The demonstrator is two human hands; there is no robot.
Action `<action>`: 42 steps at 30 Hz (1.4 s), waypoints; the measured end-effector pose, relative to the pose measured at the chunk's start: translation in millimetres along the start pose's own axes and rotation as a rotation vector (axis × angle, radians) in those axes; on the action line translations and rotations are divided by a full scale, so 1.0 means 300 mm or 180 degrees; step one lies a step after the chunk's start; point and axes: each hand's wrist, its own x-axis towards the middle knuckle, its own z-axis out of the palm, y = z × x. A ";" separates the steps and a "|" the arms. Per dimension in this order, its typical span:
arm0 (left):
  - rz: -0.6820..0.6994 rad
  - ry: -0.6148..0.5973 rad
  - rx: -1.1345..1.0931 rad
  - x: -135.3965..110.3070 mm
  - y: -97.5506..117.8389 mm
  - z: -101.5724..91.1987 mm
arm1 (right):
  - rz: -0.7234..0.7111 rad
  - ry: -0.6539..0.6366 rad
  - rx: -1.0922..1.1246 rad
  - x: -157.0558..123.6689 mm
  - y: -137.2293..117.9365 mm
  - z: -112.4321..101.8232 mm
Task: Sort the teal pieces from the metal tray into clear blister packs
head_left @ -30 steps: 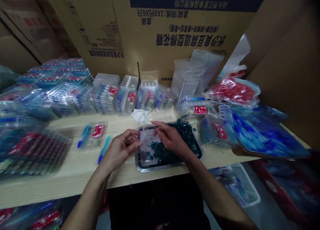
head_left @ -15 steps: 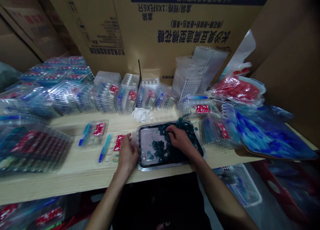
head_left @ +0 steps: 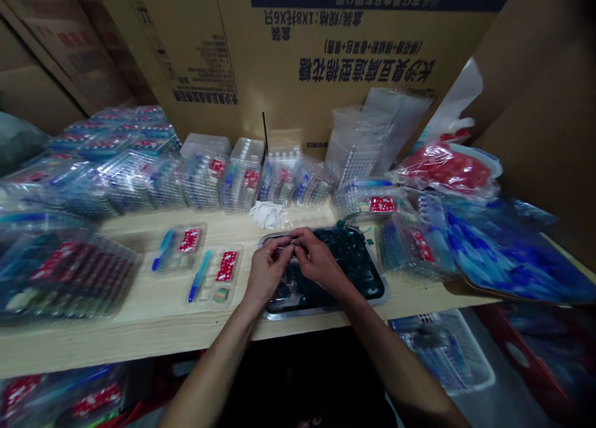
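Observation:
My left hand (head_left: 267, 268) and my right hand (head_left: 315, 259) meet over a shallow tray (head_left: 378, 294), fingertips pinched together. Whatever lies between their fingers is too small to make out. Dark teal glossy pieces (head_left: 351, 257) are heaped in the tray, mostly toward its right side. Left of my left hand lies a clear plastic blister tray (head_left: 209, 284) holding a blue pen (head_left: 200, 276), a red patterned piece (head_left: 226, 266) and a small striped block (head_left: 220, 294). A similar filled blister tray (head_left: 178, 249) sits just behind it.
Stacked filled clear trays (head_left: 79, 279) stand at the left, with more in a row along the back. A crumpled white tissue (head_left: 266, 215) lies behind the shallow tray. On the right are a bag of red items (head_left: 449, 170) and blue items (head_left: 507, 248). A large carton (head_left: 279, 61) walls the back.
My left hand has moved right, off the nearer blister tray, to join my right hand. The right hand has shifted slightly left, away from the teal pieces. The view has shifted slightly.

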 end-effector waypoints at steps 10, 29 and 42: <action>-0.1335 0.0218 -0.2033 0.010 0.013 -0.073 | 0.0541 0.0453 -0.0079 -0.006 0.090 -0.042; 0.0804 -0.0203 0.2028 0.093 -0.094 -0.256 | -0.0122 -0.0761 -0.0907 -0.111 -0.038 0.098; 0.1021 -0.0657 0.2367 0.160 -0.151 -0.240 | -0.0053 -0.1056 -0.1162 -0.092 -0.014 0.141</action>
